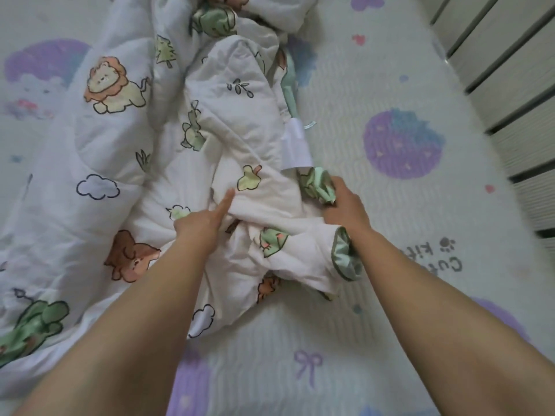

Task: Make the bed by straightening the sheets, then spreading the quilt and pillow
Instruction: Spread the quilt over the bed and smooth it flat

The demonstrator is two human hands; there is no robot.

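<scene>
Quilt [126, 151]: white, animal print, heaped in a crumpled ridge running from near centre to far centre and spilling to the left. It lies on the sheet [390, 70], unspread. The near end is twisted into a knot of folds between the two hands.

Left hand [201, 226]: on the near end of the heap. The index finger lies straight along a fold and the other fingers curl under that fold, gripping it.

Right hand [345, 205]: just right of the heap, fingers closed around a bunch of the quilt's green trim [318, 187]. A white label [295, 145] sits on the edge just beyond it.

Sheet: purple blobs and small motifs, flat and bare on the right and near side. Pale slats [495, 70] border the far right. No pillow can be made out.

Step, as judged: the sheet looks done and work is on the quilt, with both hands hunting out an edge or corner in the tangle.

Next move calls for: tracing the green trim to a true corner, freeing the twisted near end, then drawing the hands apart to open the quilt across the sheet. Risk: pulling on an inner fold only tightens the bunch.
</scene>
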